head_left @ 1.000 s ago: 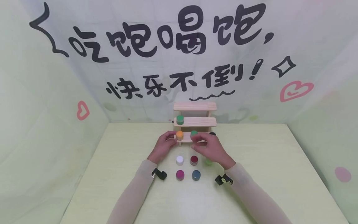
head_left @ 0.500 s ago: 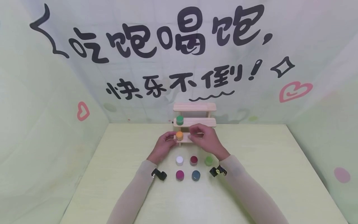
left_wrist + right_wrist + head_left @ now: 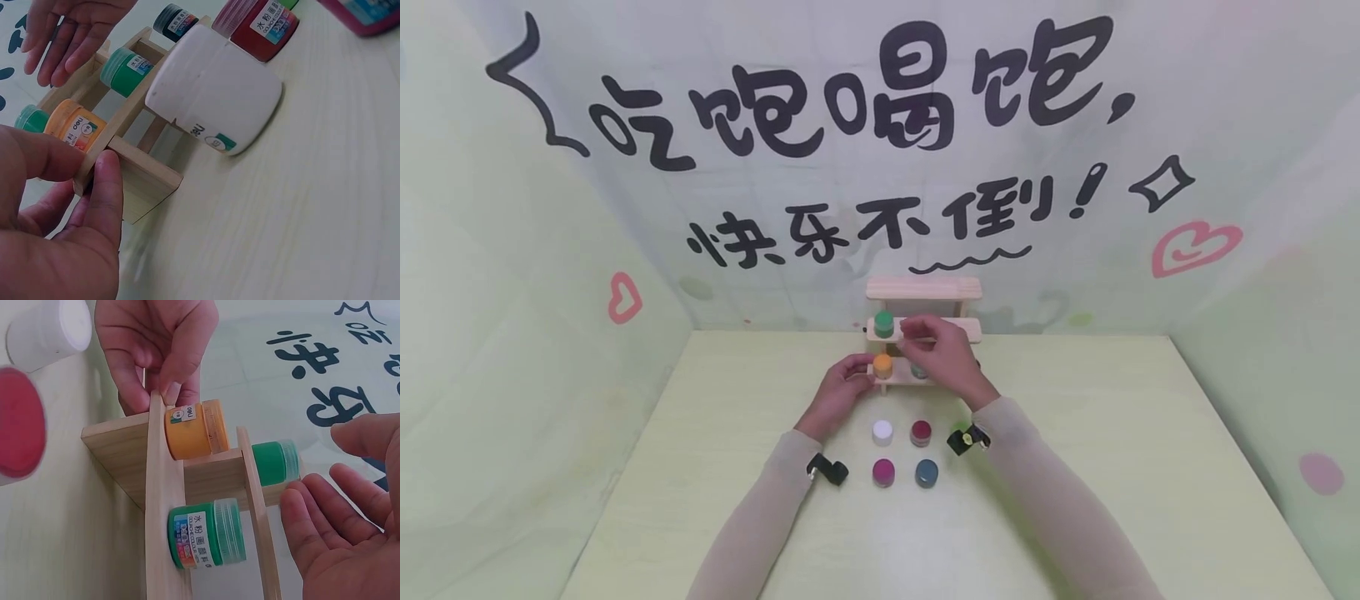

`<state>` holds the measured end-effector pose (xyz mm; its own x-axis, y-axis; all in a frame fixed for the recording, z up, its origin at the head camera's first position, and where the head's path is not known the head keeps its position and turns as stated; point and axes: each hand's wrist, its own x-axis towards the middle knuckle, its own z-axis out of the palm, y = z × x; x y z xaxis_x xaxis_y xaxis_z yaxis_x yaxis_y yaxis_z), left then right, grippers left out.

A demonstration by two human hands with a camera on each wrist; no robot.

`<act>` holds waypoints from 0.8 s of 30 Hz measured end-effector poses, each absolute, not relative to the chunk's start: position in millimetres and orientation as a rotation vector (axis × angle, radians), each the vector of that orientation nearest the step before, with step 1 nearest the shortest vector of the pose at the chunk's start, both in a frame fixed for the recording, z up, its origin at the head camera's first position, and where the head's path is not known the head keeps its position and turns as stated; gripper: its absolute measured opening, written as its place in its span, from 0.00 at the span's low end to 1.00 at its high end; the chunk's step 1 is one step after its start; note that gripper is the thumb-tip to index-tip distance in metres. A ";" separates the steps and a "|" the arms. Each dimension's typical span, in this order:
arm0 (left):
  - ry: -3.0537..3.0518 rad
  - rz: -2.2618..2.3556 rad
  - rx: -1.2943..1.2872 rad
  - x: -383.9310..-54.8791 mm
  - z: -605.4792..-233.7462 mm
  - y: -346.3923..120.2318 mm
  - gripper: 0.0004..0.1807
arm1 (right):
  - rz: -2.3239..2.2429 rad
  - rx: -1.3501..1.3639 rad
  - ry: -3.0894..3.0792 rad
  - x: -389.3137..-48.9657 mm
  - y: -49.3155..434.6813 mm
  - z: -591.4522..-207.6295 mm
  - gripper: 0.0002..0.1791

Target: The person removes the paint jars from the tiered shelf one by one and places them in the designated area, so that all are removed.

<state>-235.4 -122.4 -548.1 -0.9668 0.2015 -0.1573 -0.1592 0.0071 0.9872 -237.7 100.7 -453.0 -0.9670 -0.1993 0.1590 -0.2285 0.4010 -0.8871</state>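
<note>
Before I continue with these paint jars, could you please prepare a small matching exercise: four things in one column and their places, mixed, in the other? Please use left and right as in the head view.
Things
1. orange jar
2. white jar
3. blue jar
4. left hand

Places or states
A. on the table, just right of the magenta jar
B. gripping the end of the lowest shelf
C. standing at the left end of that shelf
D. on the table, just left of the dark red jar

Right pairs: 1-C, 2-D, 3-A, 4-B
</note>
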 end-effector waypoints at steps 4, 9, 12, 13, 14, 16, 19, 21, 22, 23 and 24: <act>2.044 2.036 0.067 -234.4 -548.5 -122.1 0.24 | 1.658 0.372 -2.602 -243.7 96.9 -454.1 0.21; 2.021 2.058 0.060 -235.2 -546.6 -122.3 0.25 | 1.648 0.347 -2.616 -253.4 91.0 -452.5 0.23; 2.007 2.066 0.043 -236.2 -546.5 -122.2 0.24 | 1.638 0.335 -2.631 -258.2 88.2 -450.9 0.25; 2.008 2.066 0.042 -236.4 -546.9 -122.4 0.24 | 1.632 0.333 -2.638 -259.9 87.6 -450.8 0.26; 2.012 2.064 0.041 -236.5 -547.0 -122.5 0.24 | 1.628 0.333 -2.644 -261.5 87.0 -450.8 0.26; 2.018 2.058 0.040 -236.7 -547.0 -122.8 0.24 | 1.625 0.335 -2.653 -264.5 85.9 -450.7 0.27; 2.021 2.050 0.044 -237.1 -547.5 -123.0 0.24 | 1.630 0.357 -2.660 -269.6 84.6 -452.0 0.27; 2.013 2.049 0.041 -237.3 -547.9 -122.7 0.25 | 1.632 0.382 -2.668 -272.6 83.8 -453.2 0.28; 2.007 2.053 0.042 -237.3 -548.3 -122.5 0.25 | 1.629 0.395 -2.675 -274.2 83.5 -454.2 0.28; 2.002 2.054 0.040 -236.9 -548.3 -122.1 0.25 | 1.624 0.411 -2.682 -275.4 83.0 -455.0 0.28; 2.001 2.054 0.038 -237.0 -549.2 -121.7 0.25 | 1.622 0.424 -2.692 -276.2 82.8 -455.6 0.28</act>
